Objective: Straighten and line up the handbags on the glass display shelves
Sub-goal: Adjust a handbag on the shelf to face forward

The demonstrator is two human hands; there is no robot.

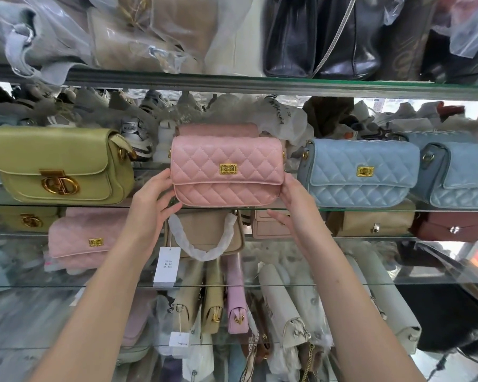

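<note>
Head view: the glass display shelf (356, 209) runs right across the frame, and its front edge passes just under the row of bags. At 9 o'clock from the centre an olive-green flap bag (58, 165) sits turned a little, its near end angled toward the camera. At 3 o'clock a light blue quilted bag (362, 172) faces forward, with a second blue quilted bag (464, 175) just beside it and overlapping its far end.

Between the two groups stands the pink quilted bag (228, 166), upright and facing out close to the shelf's front edge. Another pink bag (218, 130) peeks out behind it at 12 o'clock.

The left hand (152, 197) lies against the bag's left end, at its 8 o'clock. The right hand (293, 205) lies against the right end at 4 o'clock. Both have fairly straight, relaxed fingers that press the bag between them rather than curl around it. I cannot tell whether the base rests fully on the glass or is lifted slightly. The gold turn-lock clasp (228, 169) sits dead centre on the flap.

The step in hand looks like squaring this pink bag. The next move probably calls for a small nudge to bring its front level with the blue bags and even out the gaps, then attention to the skewed green bag.
</note>
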